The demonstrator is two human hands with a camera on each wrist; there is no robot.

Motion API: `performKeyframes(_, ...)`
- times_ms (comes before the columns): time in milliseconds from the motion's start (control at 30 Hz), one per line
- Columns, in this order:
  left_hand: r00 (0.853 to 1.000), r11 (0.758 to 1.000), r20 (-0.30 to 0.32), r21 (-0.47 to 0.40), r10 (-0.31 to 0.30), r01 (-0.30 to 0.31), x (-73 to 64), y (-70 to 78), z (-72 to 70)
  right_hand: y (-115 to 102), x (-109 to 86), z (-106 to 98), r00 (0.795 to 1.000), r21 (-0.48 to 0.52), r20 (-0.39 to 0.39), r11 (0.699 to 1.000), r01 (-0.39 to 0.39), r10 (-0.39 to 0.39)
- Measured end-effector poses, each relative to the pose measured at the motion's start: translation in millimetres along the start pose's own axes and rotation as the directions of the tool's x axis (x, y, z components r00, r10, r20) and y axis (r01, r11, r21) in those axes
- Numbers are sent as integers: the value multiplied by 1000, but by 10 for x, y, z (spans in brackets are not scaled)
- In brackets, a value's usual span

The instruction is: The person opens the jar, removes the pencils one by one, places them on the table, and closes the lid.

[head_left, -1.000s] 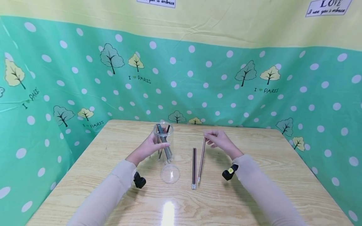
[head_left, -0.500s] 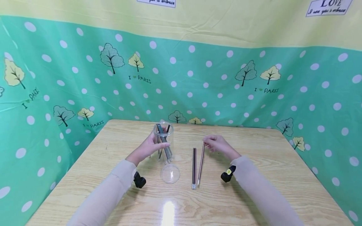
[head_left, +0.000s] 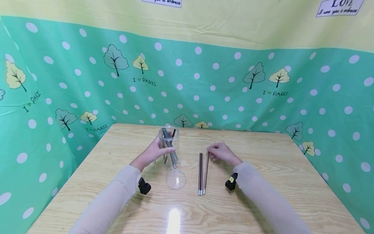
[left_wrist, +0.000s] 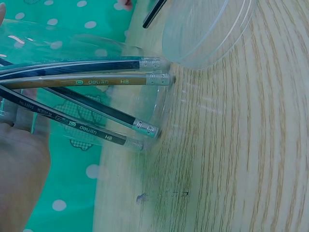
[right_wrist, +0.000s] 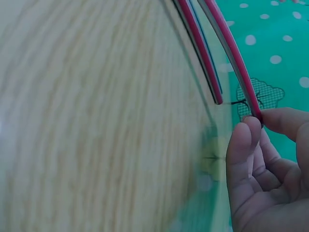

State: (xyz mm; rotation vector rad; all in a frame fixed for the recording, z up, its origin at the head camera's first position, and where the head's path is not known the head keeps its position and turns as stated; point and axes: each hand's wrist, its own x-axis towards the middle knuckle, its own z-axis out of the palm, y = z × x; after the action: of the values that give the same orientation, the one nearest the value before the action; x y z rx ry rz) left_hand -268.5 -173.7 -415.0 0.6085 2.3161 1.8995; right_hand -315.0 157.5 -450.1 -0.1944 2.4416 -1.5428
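My left hand [head_left: 153, 154] grips a clear round jar [head_left: 175, 145] from its left side; the jar stands upright on the table. Several HB pencils [left_wrist: 111, 81] with metal-banded ends lean inside it, those ends down at the bottom. Between thumb and fingertips, my right hand [head_left: 222, 152] pinches the far end of a red-and-dark striped pencil [right_wrist: 236, 58]. That pencil slants toward me, its silver end low by the table. Just left of it, two striped pencils [head_left: 200, 174] lie side by side on the wood.
A clear round lid [head_left: 176, 180] lies on the table in front of the jar. The wooden table [head_left: 140, 208] ends at the back against a green dotted cloth [head_left: 204, 104]. Black wrist cameras sit on both sleeves.
My right hand has moved left and toward me, bringing its pencil closer to the two lying pencils and lining it up more with them. The left hand and jar stay put.
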Motion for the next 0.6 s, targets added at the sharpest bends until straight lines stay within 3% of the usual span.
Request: performKeyframes(600,1000,1000,-1,3,-12,12,-1,-3,1,-11,10,145,999,-4,-22,1000,-26,26)
